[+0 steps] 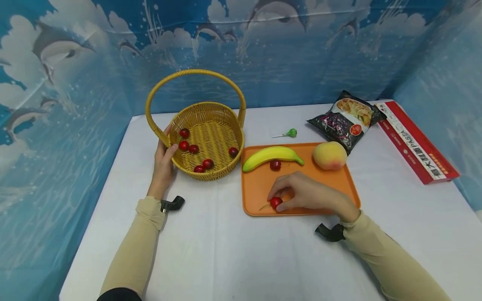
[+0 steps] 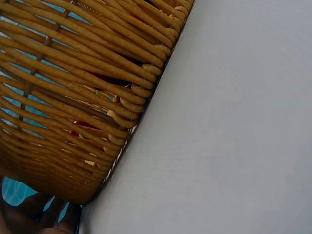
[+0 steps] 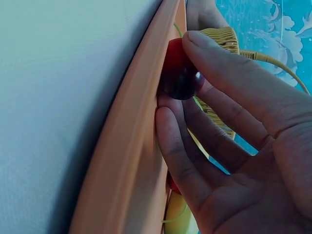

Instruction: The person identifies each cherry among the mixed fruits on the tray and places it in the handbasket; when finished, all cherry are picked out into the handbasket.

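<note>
My left hand (image 1: 164,163) grips the left rim of a yellow wicker basket (image 1: 214,125) with a tall arched handle. Inside the basket lie several dark red cherries (image 1: 193,149). Over the front of an orange tray (image 1: 252,196), my right hand (image 1: 305,192) pinches a red cherry (image 1: 276,203) between thumb and fingers, its stem pointing left. The right wrist view shows the thumb against this cherry (image 3: 180,73), close to the tray's edge. Another cherry (image 1: 275,165) lies on the tray below a banana (image 1: 269,156), with a peach (image 1: 329,155) at the back right corner.
Behind the tray lies a green lollipop (image 1: 291,133). A black food packet (image 1: 348,119) sits at the back right, touching a long red pasta box (image 1: 418,142). Blue dolphin-print cloth (image 1: 263,67) hangs behind and beside the white table (image 1: 226,259).
</note>
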Motion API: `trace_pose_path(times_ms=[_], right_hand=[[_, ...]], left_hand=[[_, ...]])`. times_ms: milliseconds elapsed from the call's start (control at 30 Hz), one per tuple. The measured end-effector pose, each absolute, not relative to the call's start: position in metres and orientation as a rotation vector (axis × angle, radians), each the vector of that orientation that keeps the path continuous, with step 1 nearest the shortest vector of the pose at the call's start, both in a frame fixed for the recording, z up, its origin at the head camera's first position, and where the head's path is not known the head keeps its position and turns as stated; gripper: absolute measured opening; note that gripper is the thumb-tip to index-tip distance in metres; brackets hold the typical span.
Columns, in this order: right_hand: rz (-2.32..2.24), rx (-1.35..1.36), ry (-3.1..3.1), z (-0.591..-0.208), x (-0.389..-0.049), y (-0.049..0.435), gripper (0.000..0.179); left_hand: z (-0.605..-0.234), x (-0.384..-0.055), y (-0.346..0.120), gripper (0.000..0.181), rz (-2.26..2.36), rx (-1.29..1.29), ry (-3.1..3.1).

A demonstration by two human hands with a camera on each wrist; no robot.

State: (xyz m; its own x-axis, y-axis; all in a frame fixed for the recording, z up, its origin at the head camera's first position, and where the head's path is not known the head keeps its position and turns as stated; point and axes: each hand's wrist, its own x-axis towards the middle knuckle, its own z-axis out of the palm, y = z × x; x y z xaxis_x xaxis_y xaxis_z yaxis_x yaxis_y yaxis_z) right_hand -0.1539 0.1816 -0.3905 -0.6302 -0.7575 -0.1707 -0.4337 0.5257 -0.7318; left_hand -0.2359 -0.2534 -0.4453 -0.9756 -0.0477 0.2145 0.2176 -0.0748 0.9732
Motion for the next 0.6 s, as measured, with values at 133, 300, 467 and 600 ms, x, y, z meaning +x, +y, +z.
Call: trace_pose_path(times_ms=[133,300,467,600], right_hand=[[-0.909,-0.954,2.298,-0.3902,-0.1528,0.1805,0.027],[-0.933,-0.920,2.308,-0.3891,-0.1503,0.1774,0.027],[-0.961,-0.913,2.330,-0.3883,-0.1485,0.1749,0.027],[-1.011,-0.925,2.332,-0.3883,-0.1492,0.1750,0.028]], left_hand=[[-0.4457,-0.2359,-0.2539,0.065,-2.162,-0.182,-2.018],[-0.4429,-0.2402,-0.2548,0.065,-2.162,-0.203,-2.019],[-0.4416,-0.2394,-0.2545,0.064,-2.178,-0.176,-2.017],[-0.4436,-0.2374,-0.2540,0.064,-2.198,-0.179,-1.990]])
